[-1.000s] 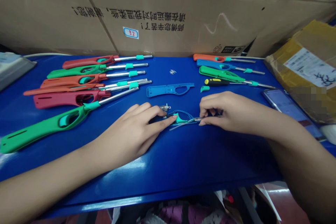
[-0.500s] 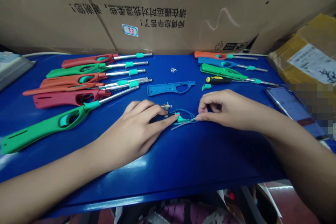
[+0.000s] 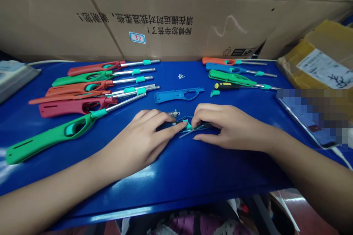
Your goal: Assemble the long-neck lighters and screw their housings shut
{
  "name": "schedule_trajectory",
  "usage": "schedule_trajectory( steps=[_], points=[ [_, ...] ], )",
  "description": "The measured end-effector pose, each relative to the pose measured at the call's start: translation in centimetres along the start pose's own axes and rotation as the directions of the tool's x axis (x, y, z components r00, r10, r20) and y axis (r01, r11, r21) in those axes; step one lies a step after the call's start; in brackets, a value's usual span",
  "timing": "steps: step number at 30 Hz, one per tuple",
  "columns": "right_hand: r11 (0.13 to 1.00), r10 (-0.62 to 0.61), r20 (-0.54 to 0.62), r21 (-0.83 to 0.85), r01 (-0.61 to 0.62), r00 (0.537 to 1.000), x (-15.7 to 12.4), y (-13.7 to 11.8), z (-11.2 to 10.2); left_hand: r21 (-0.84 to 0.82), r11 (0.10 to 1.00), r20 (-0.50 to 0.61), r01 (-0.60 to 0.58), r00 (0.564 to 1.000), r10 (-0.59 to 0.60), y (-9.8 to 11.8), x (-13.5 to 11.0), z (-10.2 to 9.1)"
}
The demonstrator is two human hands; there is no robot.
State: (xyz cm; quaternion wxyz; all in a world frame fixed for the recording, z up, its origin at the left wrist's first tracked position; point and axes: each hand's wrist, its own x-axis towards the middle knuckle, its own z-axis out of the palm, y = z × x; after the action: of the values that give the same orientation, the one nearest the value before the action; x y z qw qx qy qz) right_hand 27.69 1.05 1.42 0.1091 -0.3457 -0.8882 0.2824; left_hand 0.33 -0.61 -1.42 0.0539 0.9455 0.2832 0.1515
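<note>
"Blue tabletop (image 3: 176,183) nearest; what sits on it first?"

"Left hand (image 3: 149,136), at nine: index finger stretched onto the turquoise trigger (image 3: 189,125), the others bent over the blue handle half (image 3: 185,117). Whether they grip, I can't tell."

"And the right hand (image 3: 234,127)?"

"At three, thumb and forefinger moderately parted; I can't tell whether either touches the clear tube (image 3: 185,134)."

"Where's the handle half?"

"Centre of the dial, lying on the tabletop, largely hidden by both hands."

"Likeliest trouble?"

"The tube, I'd say. Its free end sticks out towards eight, so a brush from the right thumb might drag or kink it. If the left index lifts early, the trigger could tip out of place."

"Beyond that?"

"Just past the left fingers, at ten, a clear part with a metal tip (image 3: 173,114); a stray knuckle could roll it away. Farther, at twelve, the matching blue half (image 3: 172,96), which could pinch the tube if closed over it. Farthest, also at twelve, small pale slivers (image 3: 181,76), perhaps screws: one careless sweep might scatter them."
</note>
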Motion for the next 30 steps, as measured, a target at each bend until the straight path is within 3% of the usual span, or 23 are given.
schedule_trajectory(
  steps=[5,12,18,30],
  points=[
    [1.0,-0.009,-0.05,-0.007,0.009,0.999,0.22,-0.15,0.42,-0.006,1.0,0.002,0.015,1.0,-0.015,0.06,-0.02,0.05],
    [0.982,0.174,-0.086,0.088,-0.166,0.981,0.19,-0.07,-0.13,0.005,0.999,0.017,0.037,0.999,-0.037,0.23,0.04,-0.14],
    [0.998,0.053,-0.045,-0.042,-0.055,0.998,0.29,-0.22,-0.15,-0.014,0.999,0.029,0.04,0.999,-0.039,0.32,0.13,-0.17],
    [0.996,-0.032,-0.034,-0.086,0.029,0.999,0.19,0.03,-0.03,-0.003,0.999,0.039,0.033,0.999,-0.033,0.24,0.11,0.0]
  ],
)
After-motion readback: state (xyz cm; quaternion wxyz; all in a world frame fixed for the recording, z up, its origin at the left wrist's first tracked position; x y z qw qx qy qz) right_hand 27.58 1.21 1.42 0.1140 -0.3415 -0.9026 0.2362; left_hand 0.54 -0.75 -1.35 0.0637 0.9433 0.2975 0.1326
